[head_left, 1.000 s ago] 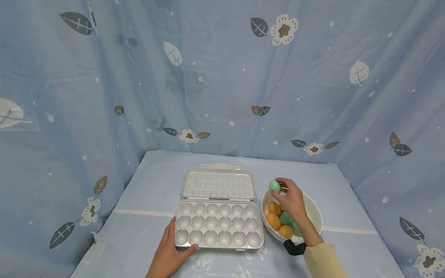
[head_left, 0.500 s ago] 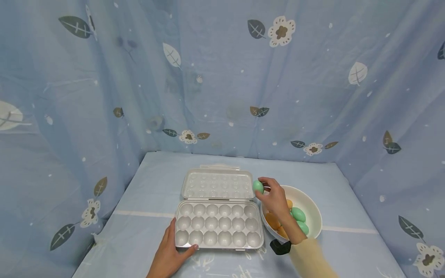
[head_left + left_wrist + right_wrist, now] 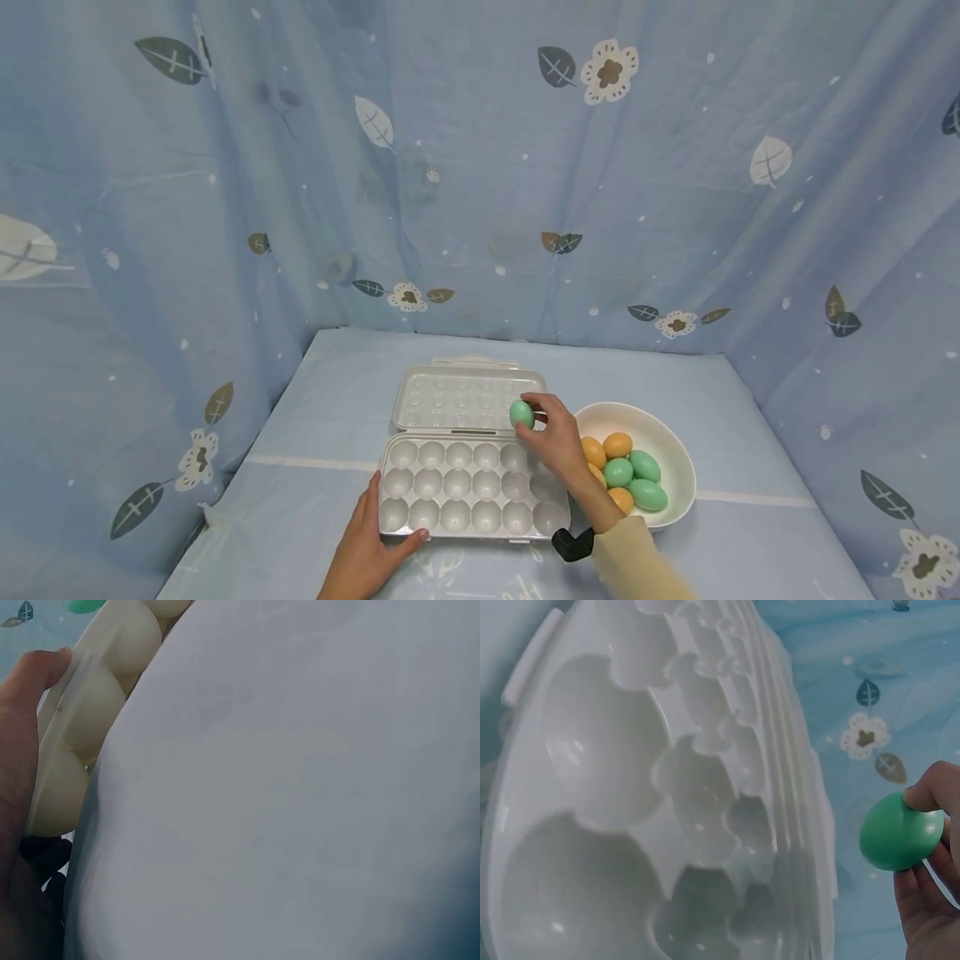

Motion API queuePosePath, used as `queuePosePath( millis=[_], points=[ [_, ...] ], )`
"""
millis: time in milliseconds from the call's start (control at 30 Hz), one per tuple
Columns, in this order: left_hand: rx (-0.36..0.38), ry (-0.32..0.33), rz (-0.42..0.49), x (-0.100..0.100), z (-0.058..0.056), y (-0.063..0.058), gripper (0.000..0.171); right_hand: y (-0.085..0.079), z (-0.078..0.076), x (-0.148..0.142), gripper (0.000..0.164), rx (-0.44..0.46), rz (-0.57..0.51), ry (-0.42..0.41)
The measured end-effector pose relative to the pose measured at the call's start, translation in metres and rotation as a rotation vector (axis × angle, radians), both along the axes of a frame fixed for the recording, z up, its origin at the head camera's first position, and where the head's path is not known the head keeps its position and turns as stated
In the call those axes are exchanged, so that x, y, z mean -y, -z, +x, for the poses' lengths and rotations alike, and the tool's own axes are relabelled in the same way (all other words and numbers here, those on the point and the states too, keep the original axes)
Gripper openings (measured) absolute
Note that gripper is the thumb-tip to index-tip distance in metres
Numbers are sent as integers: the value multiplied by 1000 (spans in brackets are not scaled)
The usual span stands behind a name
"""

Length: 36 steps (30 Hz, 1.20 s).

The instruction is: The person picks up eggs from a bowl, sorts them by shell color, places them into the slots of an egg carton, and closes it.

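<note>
Currently pinching a glossy green egg point(image 3: 522, 414) between right fingers point(image 3: 909, 903), with long axis near upright; gripping a white rectangular plastic carton point(image 3: 472, 469) between left fingers point(image 3: 371, 503).

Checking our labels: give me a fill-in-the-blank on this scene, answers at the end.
1. The glossy green egg is held in the ____ grip.
2. The left grip holds the rectangular white plastic egg tray, whose hinged lid is ____, not closed.
3. In the head view, the round white bowl shows ____ green eggs.

Missing words: right; open; three.
</note>
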<state>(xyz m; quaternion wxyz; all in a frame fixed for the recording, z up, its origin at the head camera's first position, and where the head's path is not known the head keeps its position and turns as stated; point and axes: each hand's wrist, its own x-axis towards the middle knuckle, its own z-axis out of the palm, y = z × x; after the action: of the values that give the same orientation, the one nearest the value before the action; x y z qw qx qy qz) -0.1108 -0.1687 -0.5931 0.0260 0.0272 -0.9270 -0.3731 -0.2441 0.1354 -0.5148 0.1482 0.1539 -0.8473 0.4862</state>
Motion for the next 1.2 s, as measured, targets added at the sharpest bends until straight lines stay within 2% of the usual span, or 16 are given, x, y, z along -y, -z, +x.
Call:
queuePosePath(
  millis=[467, 833, 1200],
  points=[
    [-1, 2, 12, 0, 0, 3, 131, 18, -1, 46, 43, -12, -43, -99],
    [41, -9, 15, 1, -2, 3, 133, 27, 1, 76, 44, 14, -31, -152],
    [3, 0, 39, 2, 0, 3, 129, 29, 10, 112, 41, 97, -77, -222]
  ],
)
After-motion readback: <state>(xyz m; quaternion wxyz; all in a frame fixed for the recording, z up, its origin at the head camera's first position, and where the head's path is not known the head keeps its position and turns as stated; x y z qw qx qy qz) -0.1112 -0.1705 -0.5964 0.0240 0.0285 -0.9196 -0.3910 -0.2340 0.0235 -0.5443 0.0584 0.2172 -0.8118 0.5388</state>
